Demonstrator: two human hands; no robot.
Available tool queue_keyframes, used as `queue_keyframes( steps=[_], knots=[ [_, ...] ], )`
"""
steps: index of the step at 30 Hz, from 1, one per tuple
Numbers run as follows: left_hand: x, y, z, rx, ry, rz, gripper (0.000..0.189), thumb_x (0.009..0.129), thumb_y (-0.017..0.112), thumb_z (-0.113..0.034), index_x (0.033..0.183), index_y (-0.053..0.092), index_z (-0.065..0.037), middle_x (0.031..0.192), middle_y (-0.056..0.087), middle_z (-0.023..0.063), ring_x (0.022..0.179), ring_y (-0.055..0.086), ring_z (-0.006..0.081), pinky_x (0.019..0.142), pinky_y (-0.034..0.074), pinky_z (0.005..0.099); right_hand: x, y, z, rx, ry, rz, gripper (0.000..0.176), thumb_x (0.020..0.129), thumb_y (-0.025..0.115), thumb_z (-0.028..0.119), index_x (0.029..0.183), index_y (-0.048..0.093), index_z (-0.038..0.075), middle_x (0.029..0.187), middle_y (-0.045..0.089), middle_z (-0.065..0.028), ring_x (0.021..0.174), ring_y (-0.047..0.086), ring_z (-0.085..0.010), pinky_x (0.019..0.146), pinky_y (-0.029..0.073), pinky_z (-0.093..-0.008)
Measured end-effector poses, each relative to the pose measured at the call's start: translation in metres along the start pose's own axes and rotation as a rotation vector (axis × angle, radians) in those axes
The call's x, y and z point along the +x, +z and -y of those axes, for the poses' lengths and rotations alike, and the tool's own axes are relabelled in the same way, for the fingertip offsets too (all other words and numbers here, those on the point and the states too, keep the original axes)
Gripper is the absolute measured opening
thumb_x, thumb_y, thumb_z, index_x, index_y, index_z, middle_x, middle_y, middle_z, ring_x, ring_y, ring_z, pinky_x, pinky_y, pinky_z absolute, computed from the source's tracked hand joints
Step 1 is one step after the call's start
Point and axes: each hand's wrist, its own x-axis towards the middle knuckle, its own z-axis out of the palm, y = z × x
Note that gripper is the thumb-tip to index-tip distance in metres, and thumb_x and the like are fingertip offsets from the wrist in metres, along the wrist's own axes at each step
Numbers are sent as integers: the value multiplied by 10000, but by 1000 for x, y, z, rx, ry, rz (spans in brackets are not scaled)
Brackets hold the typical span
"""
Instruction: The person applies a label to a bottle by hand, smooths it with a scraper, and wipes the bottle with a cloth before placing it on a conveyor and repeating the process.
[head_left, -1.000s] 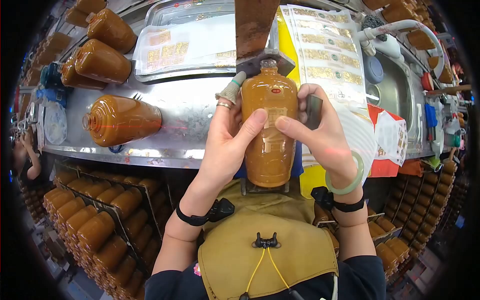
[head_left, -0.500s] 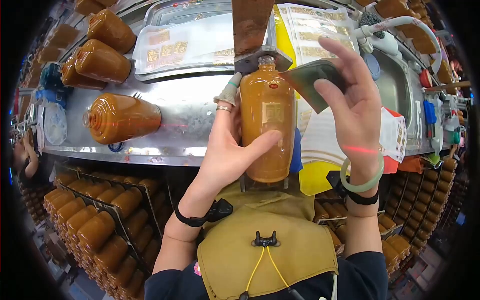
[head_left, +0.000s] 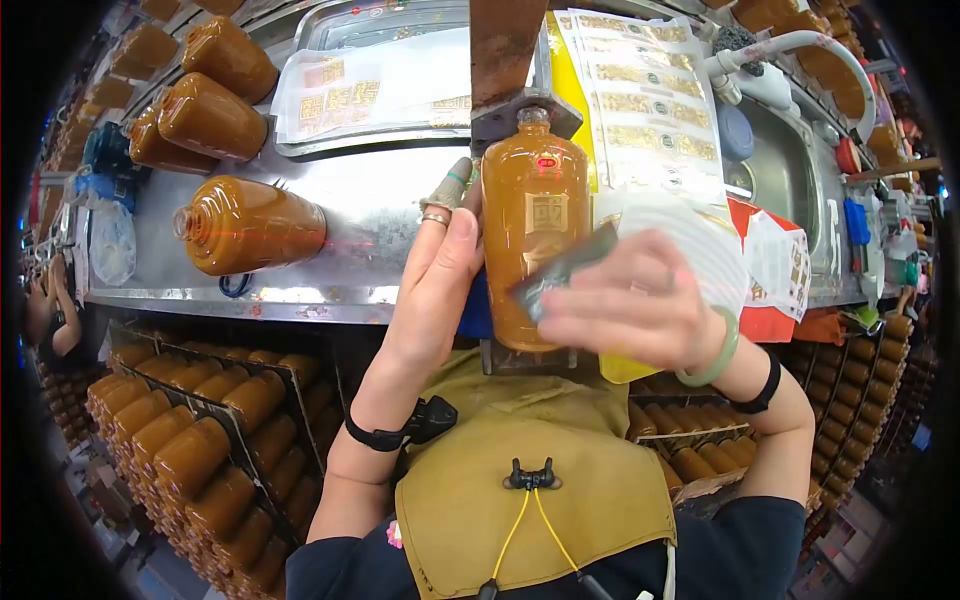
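A glossy amber-brown bottle lies in a stand in front of me, its neck at a metal bracket. It carries a small red mark and gold square lettering decals down its front. My left hand is along the bottle's left side, fingers stretched out and thumb off the glass; one fingertip wears a grey cover. In my right hand, smeared by motion, is a thin dark flat scraper, angled over the lower front of the bottle and overlapping the lower decal area.
More brown bottles lie on the metal bench at left. Behind them a tray bears decal sheets. Gold decal sheets, a red sheet and a sink are at right. Racks of bottles stand below the bench.
My right hand has swung down and left with the scraper, from beside the bottle's shoulder to its lower front. My left thumb has come off the bottle's front.
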Motion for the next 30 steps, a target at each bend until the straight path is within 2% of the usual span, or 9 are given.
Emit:
queue_keyframes(
  steps=[7,10,14,15,17,18,22,27,30],
  knots=[
    [-2,-1,7,33,-92,-20,672,1113,304,-466,1610,212,-23,1622,346,178,1474,377,296,1208,299,445,14,-2,-5,-98,55,-168,305,754,706,120,1054,756,108,1053,733,-9,798,642,-141,671,495,-302],
    [-3,1,14,47,-20,-48,646,1110,355,-435,1578,272,3,1562,420,179,1437,422,279,1181,341,436,11,-5,26,19,37,-31,212,817,686,120,1027,720,126,985,697,29,796,612,-147,743,534,-294],
    [-8,2,13,160,-29,-12,620,1069,528,-160,1588,236,13,1524,444,162,1414,437,227,1149,388,375,27,1,29,436,798,-404,308,914,713,58,1204,619,18,1083,673,-149,995,674,-330,878,547,-390],
    [-10,4,16,159,-21,-10,620,1069,528,-160,1588,236,13,1524,444,162,1414,437,227,1149,388,375,29,7,27,432,791,-405,308,914,713,58,1204,619,18,1083,673,-149,995,674,-330,878,547,-390],
    [-9,11,24,214,106,-58,646,1003,590,-18,1560,266,32,1495,462,163,1373,474,208,1132,407,361,21,25,18,443,860,-515,325,948,696,36,1243,562,13,1030,677,-95,929,673,-140,773,553,-296],
    [-10,15,21,205,132,-59,612,997,606,-13,1527,304,39,1466,487,147,1332,510,200,1119,422,366,16,32,14,348,875,-489,310,934,701,25,1218,580,10,1029,668,-107,896,678,-165,775,549,-309],
    [-10,11,21,277,99,-44,582,1007,611,-38,1512,328,26,1430,510,136,1269,553,188,1065,470,353,1,26,-1,38,854,-489,304,905,696,1,1193,600,10,1023,658,-133,862,677,-249,787,541,-351],
    [-12,16,18,280,74,-91,552,1014,602,-37,1500,348,22,1403,533,135,1265,554,177,1054,475,345,19,9,5,199,784,-486,281,891,660,-46,1158,642,40,1024,662,-145,931,681,-299,823,540,-370],
    [-15,4,20,240,66,-24,543,1091,475,-216,1553,303,11,1469,500,124,1320,527,212,1126,410,373,31,11,-20,-85,454,-300,312,836,694,-31,1130,693,74,999,684,-115,904,647,-304,804,518,-398]
  ],
)
